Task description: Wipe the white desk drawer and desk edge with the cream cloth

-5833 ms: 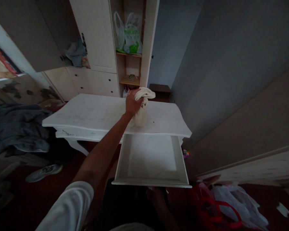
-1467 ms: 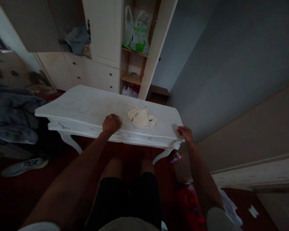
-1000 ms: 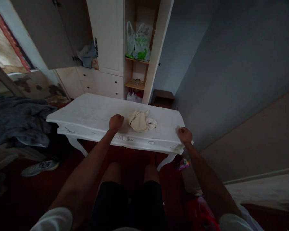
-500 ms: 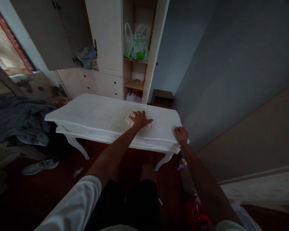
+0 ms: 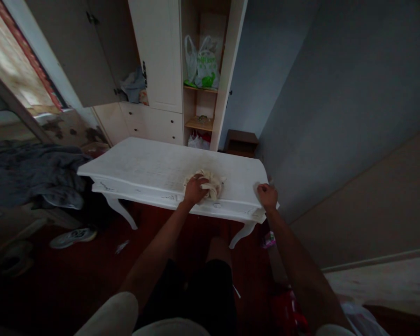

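A crumpled cream cloth [image 5: 215, 185] lies on top of the white table [image 5: 150, 156], near its front edge. My left hand [image 5: 195, 189] is closed on the left part of this cloth, pressing it against the tabletop, and the cloth hides some of the fingers. At the table's right end, my right hand [image 5: 268, 196] is curled closed on the edge by the front corner. Greyish smudges show on the top around and behind the cloth.
Behind the table stands a white wardrobe [image 5: 163, 60] with open doors and plastic bags [image 5: 207, 67] on a shelf. Dark grey fabric [image 5: 38, 172] is heaped at the left, above a shoe [image 5: 73, 237] on the red floor. A grey wall [image 5: 329, 116] rises at right.
My left hand has drawn back toward the table's front edge, its spread fingers now closing on the cloth, which has bunched up. My right hand keeps its place on the table's edge.
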Tool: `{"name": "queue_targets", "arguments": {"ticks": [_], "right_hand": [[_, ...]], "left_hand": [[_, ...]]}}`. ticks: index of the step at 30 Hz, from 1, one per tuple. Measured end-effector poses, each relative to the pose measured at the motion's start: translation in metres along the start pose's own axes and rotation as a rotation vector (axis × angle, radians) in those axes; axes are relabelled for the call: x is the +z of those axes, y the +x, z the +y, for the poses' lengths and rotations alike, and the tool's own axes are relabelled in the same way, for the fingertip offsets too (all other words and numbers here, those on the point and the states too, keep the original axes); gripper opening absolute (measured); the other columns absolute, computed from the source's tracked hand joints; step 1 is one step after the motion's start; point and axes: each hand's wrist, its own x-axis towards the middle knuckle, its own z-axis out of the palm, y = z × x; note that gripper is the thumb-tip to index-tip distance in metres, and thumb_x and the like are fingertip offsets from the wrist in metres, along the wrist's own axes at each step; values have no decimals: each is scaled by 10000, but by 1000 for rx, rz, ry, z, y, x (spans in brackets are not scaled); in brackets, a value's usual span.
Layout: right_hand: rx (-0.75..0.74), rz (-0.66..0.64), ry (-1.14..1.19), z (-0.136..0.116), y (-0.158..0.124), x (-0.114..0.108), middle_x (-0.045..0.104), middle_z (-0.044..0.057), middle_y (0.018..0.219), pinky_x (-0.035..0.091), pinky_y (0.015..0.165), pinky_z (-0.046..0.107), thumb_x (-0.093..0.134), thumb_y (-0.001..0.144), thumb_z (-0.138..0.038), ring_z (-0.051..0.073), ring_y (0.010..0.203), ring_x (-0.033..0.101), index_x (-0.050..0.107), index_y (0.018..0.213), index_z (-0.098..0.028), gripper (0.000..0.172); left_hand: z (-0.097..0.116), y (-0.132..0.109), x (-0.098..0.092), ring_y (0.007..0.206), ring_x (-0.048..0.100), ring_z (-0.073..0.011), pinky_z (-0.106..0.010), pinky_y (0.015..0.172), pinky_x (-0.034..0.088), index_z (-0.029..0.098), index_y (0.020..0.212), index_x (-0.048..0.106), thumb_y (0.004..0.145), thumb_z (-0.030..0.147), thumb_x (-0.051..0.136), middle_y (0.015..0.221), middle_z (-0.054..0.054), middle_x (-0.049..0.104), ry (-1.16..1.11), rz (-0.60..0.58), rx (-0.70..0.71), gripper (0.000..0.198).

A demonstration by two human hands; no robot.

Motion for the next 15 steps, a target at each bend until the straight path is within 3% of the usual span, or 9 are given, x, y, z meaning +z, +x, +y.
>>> {"name": "queue_targets", "arguments": {"ticks": [4,8,11,15], "right_hand": [[-2,16,30,1,-1,1,753,91,841,468,745,296,496,797,-305,217,767,644,736,850,-172,278],[-11,33,47,3,-2,3,752,85,824,471,735,290,492,784,-301,209,754,642,732,839,-173,277],[-18,50,58,4,-2,3,747,82,797,474,724,299,485,770,-310,211,731,636,726,822,-172,282],[-35,64,84,4,-2,3,741,89,780,480,717,314,482,762,-329,222,720,646,718,802,-172,287]], "left_hand": [[-2,-70,-9,1171,576,-240,-395,1011,479,241,964,721,681,170,583,1180,-54,665,-256,134,-65,323],[-17,-123,4,1085,626,-240,-415,985,495,250,899,711,661,193,578,1099,-45,694,-502,320,-207,278],[-32,-133,26,941,665,-248,-428,900,525,201,900,695,659,257,590,969,-67,720,-678,542,-452,269],[-39,-112,51,872,658,-219,-378,858,516,163,937,668,698,293,596,948,-85,721,-772,798,-712,281]]}}
